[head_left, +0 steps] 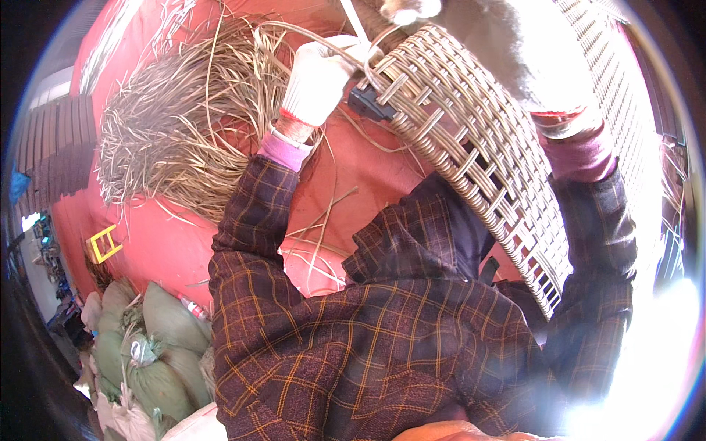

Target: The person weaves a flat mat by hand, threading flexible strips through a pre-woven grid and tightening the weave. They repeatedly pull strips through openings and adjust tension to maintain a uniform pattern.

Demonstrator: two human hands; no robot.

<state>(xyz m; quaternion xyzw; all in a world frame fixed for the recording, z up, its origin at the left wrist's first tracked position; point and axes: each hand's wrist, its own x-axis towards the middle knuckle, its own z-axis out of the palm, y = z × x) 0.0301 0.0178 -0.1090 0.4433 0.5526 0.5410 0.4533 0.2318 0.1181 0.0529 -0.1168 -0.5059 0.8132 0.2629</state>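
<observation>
A curved panel of woven brown wicker strips [471,110] slants across my lap, its near edge bound with a wrapped rim. My left hand [320,77], in a white knit glove, is closed at the panel's upper left corner on a wicker strand [309,33] that loops out to the left. Just below these fingers, a small black block [370,103] sits against the panel's edge. My right hand [533,62], also gloved, is over the panel's far side at the top. Glare washes it out, and its fingers cannot be made out clearly.
A large bundle of loose wicker strips [184,117] lies left on a red cloth [184,253]. A yellow plastic frame [104,244] is at the cloth's left edge. Several tied green sacks [173,316] stand lower left. Another woven surface [618,81] rises at right.
</observation>
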